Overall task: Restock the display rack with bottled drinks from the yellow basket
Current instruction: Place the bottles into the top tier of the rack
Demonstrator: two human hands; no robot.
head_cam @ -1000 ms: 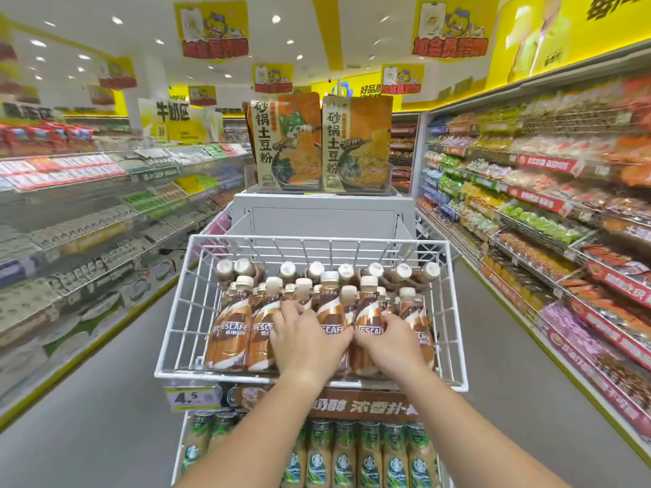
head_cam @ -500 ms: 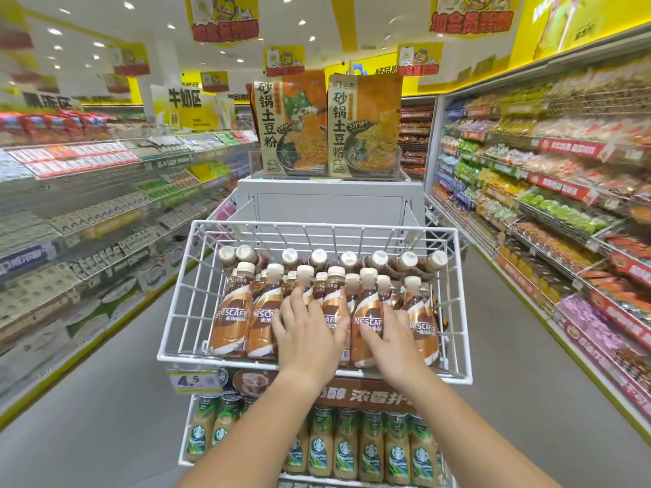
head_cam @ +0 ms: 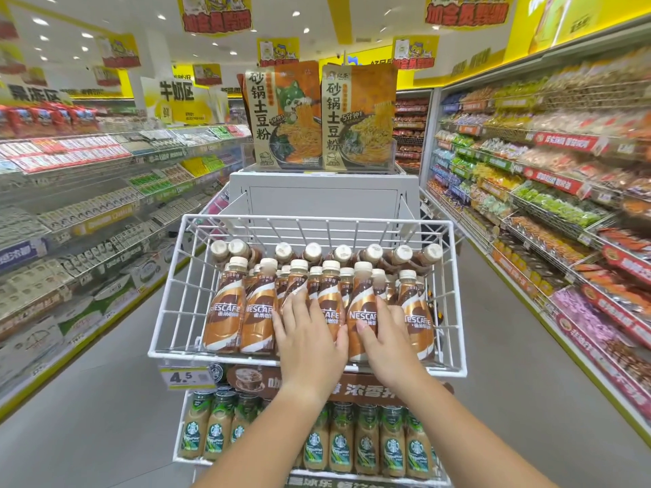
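Lower centre: green-label bottles (head_cam: 215,434) fill the bottom shelf. Above them, the white wire rack (head_cam: 211,356) has its front rim under both wrists, with bare floor (head_cam: 105,399) on either side. The rack's left part has open space. Left hand (head_cam: 310,334) and right hand (head_cam: 387,338) lie flat with fingers nearly straight, pressing the front row of brown coffee bottles (head_cam: 225,311) at frame centre and gripping nothing. Upper centre, 2 noodle packs (head_cam: 281,114) stand behind.

One wide-angle head-worn view looks forward and down along a shop aisle (head_cam: 105,399), close before the display rack (head_cam: 218,357), which fills the centre; the left hand (head_cam: 310,341) and right hand (head_cam: 387,341) reach in from the bottom edge.
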